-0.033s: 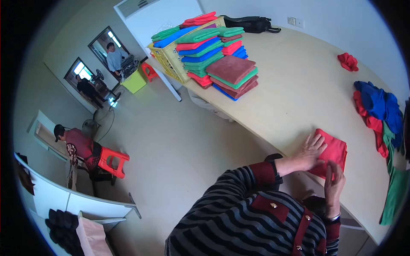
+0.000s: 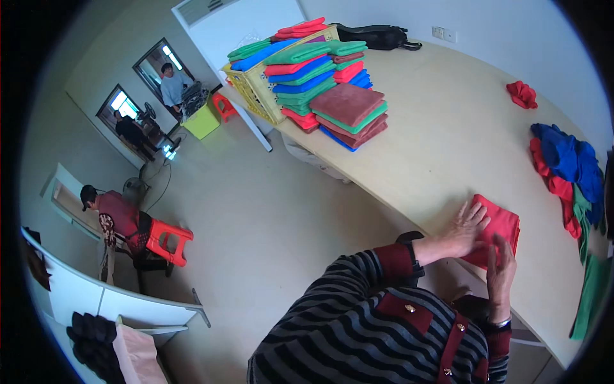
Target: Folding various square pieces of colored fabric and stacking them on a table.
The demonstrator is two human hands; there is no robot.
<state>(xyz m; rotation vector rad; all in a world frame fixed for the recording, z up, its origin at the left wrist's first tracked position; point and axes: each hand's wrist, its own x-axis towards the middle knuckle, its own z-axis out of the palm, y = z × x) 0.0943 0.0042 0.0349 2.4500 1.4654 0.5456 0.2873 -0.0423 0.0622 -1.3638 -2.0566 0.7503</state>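
Note:
A folded red cloth (image 2: 502, 221) lies near the table's front edge at the right. My left hand (image 2: 462, 233) rests flat on its left side, fingers stretched out and spread. At the near right part of the cloth is my right hand (image 2: 501, 272), its fingers apart and slightly bent; whether the fingertips press on the fabric I cannot tell. Neither hand grips anything. Part of the cloth's near left side is hidden beneath the left hand and behind the wrist.
Piles of folded coloured cloths (image 2: 345, 105) stand beside a yellow crate (image 2: 256, 93) at the table's far left. Loose blue, red and green cloths (image 2: 566, 153) lie at right, a crumpled red one (image 2: 522, 94) beyond. Several people and red stools (image 2: 169, 243) are across the floor.
My right hand's fingers have shifted very slightly upward over the red cloth. The left hand and the cloth look the same.

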